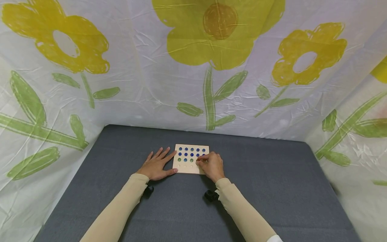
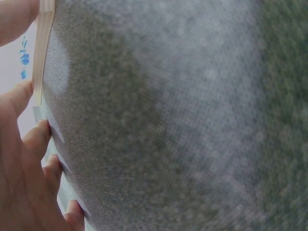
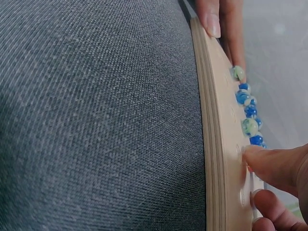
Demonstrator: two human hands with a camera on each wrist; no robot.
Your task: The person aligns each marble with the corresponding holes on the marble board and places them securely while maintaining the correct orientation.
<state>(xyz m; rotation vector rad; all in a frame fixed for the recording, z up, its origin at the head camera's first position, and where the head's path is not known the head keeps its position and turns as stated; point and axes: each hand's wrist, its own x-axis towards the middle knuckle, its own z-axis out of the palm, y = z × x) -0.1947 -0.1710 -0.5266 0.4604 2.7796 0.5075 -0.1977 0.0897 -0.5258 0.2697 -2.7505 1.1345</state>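
Our right grip (image 1: pixel 213 167) was drawn together in a pinch over the right part of the wooden board, apparently on a small marble (image 3: pixel 250 169); only a reddish bit showed past the thumb, most of it hidden. It sat at the right end of the third row, level with the green marble (image 1: pixel 191 160) on its left. Our board (image 1: pixel 187 170) lay low at centre frame, its longer side seeming to run left to right, and bare hollows (image 1: pixel 185 166) ran along its lower edge, just left of and below the pinch. We judged the right hand nearer to the lower right hollows. Our left grip (image 1: pixel 155 168) lay with fingers spread, holding nothing, thumb and forefinger touching the board's left edge. Beneath, we had the dark grey bench (image 1: pixel 193 208); behind it, a flowered curtain (image 1: pixel 145 87) filled the upper frame.
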